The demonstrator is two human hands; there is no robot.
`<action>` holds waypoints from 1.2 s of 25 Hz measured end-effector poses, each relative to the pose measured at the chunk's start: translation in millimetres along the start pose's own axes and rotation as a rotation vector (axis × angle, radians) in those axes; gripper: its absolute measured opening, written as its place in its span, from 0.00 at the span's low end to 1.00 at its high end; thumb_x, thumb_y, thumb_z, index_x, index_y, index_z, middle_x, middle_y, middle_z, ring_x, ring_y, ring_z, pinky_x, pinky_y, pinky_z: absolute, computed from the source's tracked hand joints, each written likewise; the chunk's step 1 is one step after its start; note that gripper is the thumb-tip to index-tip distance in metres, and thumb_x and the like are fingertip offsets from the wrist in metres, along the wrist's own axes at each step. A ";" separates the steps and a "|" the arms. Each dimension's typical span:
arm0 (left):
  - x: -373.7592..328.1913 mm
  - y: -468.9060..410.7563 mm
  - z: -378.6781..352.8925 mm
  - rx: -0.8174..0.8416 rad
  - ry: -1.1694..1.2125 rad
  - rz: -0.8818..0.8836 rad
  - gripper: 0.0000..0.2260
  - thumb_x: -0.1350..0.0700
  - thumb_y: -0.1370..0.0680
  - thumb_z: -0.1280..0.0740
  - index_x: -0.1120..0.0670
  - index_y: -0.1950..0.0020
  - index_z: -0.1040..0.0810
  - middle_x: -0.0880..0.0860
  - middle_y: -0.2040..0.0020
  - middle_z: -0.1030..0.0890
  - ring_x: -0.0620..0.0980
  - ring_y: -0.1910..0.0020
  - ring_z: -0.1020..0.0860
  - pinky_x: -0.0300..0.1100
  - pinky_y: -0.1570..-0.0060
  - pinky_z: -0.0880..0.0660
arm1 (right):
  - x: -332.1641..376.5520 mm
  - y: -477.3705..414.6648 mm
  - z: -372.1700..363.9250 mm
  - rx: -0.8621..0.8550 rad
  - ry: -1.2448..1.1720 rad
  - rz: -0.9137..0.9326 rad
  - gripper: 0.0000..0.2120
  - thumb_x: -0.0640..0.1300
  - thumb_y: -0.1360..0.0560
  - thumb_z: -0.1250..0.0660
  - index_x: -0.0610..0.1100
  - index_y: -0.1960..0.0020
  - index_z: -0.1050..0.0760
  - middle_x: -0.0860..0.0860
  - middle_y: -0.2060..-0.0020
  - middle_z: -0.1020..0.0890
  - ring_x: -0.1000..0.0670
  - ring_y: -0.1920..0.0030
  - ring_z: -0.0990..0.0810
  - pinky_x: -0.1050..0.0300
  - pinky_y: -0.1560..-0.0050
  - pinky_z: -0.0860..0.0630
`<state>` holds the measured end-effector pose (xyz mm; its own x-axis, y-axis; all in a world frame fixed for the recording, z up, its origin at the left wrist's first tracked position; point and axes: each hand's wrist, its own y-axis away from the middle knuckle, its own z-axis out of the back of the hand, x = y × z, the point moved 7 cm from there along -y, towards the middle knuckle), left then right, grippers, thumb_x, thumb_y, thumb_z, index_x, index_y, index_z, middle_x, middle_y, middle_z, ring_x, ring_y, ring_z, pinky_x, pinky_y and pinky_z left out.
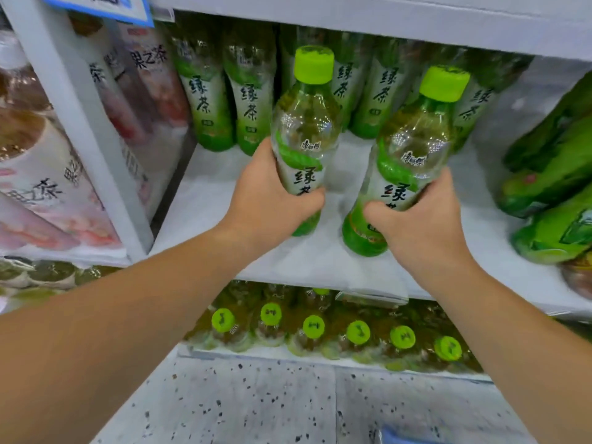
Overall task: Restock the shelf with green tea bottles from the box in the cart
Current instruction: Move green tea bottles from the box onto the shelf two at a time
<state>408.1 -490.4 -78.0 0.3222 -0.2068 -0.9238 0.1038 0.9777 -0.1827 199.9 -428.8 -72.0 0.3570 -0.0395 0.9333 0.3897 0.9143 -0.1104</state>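
Observation:
Two green tea bottles with lime caps stand over the white shelf [211, 193]. My left hand [269, 200] grips the left bottle [304, 129] around its lower half. The right bottle [413, 145] leans slightly left, and my right hand [423, 225] grips it near the base. Its base touches the shelf board; the left bottle's base is partly hidden by my hand. Behind them a row of several green tea bottles [205, 100] lines the back of the shelf. The box and the cart are out of view.
A white upright post [80, 129] bounds the shelf on the left, with pink fruit tea bottles [41, 174] beyond it. Green packs [551, 187] lie at the right end. Below, another shelf holds several green-capped bottles [314, 326]. Speckled floor [256, 402] lies underneath.

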 end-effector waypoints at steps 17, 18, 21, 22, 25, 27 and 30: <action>44.5 2.5 1.8 -0.047 -0.116 0.102 0.23 0.45 0.34 0.18 0.43 0.44 0.23 0.40 0.48 0.20 0.30 0.50 0.23 0.28 0.53 0.22 | -43.1 1.6 -7.5 0.111 0.208 0.071 0.25 0.50 0.32 0.20 0.68 0.46 0.29 0.79 0.52 0.22 0.75 0.48 0.24 0.83 0.54 0.33; 44.9 -3.4 1.1 -0.077 -0.112 0.109 0.23 0.46 0.34 0.18 0.44 0.44 0.23 0.40 0.48 0.20 0.31 0.50 0.22 0.28 0.54 0.23 | -44.3 -5.8 -10.8 0.107 0.198 0.081 0.25 0.49 0.32 0.20 0.66 0.44 0.29 0.79 0.53 0.22 0.74 0.49 0.24 0.83 0.54 0.32; 42.0 -22.8 -1.8 -0.127 -0.241 0.055 0.23 0.46 0.31 0.20 0.50 0.39 0.20 0.48 0.44 0.23 0.42 0.50 0.22 0.38 0.47 0.21 | -48.7 -31.4 -21.8 0.084 0.155 0.071 0.24 0.48 0.32 0.20 0.61 0.43 0.28 0.73 0.56 0.20 0.74 0.50 0.23 0.82 0.57 0.30; 40.2 -29.1 -3.2 -0.140 -0.282 0.034 0.23 0.46 0.30 0.21 0.52 0.39 0.19 0.50 0.43 0.25 0.43 0.51 0.23 0.41 0.45 0.21 | -49.0 -40.4 -24.4 0.075 0.151 0.069 0.24 0.48 0.32 0.20 0.59 0.43 0.28 0.70 0.56 0.20 0.73 0.51 0.22 0.81 0.58 0.30; 35.5 -42.9 -7.1 -0.171 -0.333 -0.005 0.20 0.48 0.28 0.22 0.54 0.40 0.18 0.52 0.43 0.26 0.45 0.52 0.25 0.40 0.42 0.25 | -48.5 -63.4 -33.8 0.052 0.133 0.087 0.23 0.47 0.32 0.20 0.55 0.43 0.26 0.65 0.54 0.19 0.69 0.51 0.20 0.76 0.55 0.26; 37.0 -49.9 -8.9 -0.196 -0.344 -0.007 0.19 0.49 0.28 0.22 0.54 0.40 0.18 0.54 0.43 0.24 0.47 0.50 0.26 0.35 0.45 0.29 | -50.2 -72.7 -39.5 0.039 0.092 0.096 0.23 0.45 0.31 0.20 0.53 0.41 0.25 0.64 0.53 0.19 0.68 0.51 0.20 0.68 0.50 0.23; 41.2 -58.5 -9.1 -0.246 -0.338 0.027 0.20 0.47 0.30 0.21 0.57 0.46 0.18 0.56 0.49 0.19 0.49 0.54 0.24 0.37 0.54 0.28 | -50.6 -81.7 -46.0 0.021 0.038 0.108 0.23 0.45 0.31 0.20 0.54 0.41 0.26 0.66 0.52 0.20 0.72 0.52 0.22 0.63 0.46 0.22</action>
<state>406.7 -555.8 -108.4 0.6170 -0.1412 -0.7742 -0.1237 0.9541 -0.2726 189.1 -520.0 -125.9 0.4281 0.0443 0.9027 0.3294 0.9224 -0.2015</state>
